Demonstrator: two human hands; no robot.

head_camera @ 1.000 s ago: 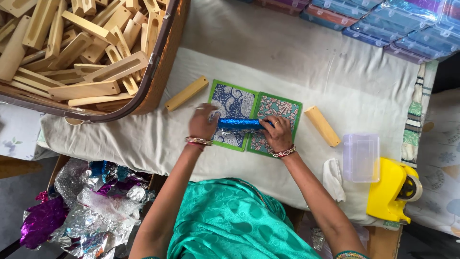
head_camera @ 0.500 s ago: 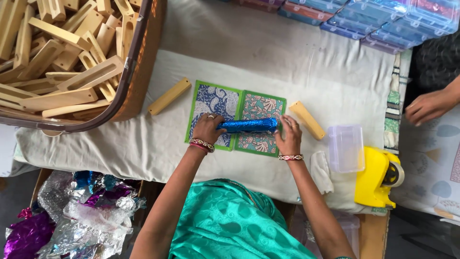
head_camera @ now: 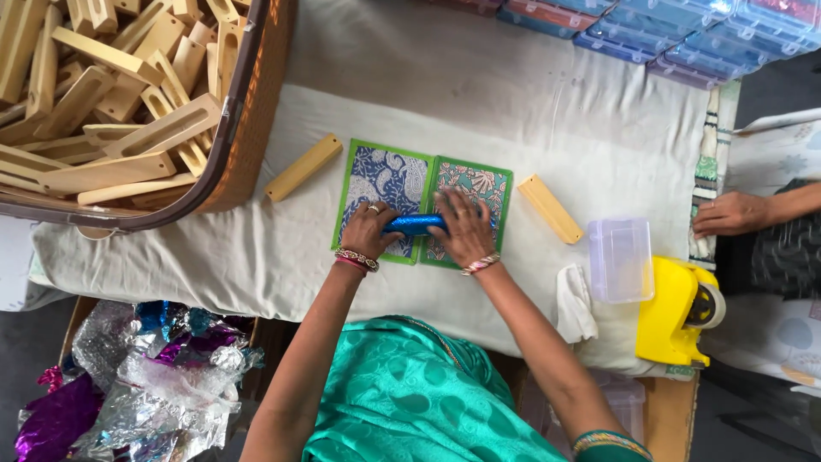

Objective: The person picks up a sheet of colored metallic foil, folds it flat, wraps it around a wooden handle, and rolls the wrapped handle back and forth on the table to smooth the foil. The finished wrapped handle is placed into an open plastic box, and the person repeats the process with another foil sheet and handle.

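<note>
A shiny blue wrapped bar (head_camera: 413, 225) lies across two green-bordered patterned sheets, a blue one (head_camera: 381, 178) and a teal one (head_camera: 479, 184), on a white cloth. My left hand (head_camera: 369, 230) grips the bar's left end. My right hand (head_camera: 462, 227) lies over its right end and presses down on the teal sheet. Two plain wooden blocks flank the sheets, one to the left (head_camera: 303, 167) and one to the right (head_camera: 552, 209).
A big basket (head_camera: 248, 128) of wooden blocks fills the upper left. A clear plastic box (head_camera: 620, 259), a folded white cloth (head_camera: 577, 304) and a yellow tape dispenser (head_camera: 671, 312) sit at right. Another person's hand (head_camera: 729, 214) rests at the right edge. Foil wrappers (head_camera: 128, 376) lie lower left.
The bar has rolled toward me, from the sheets' middle to their near edge, with both hands following. My right hand now covers more of the bar.
</note>
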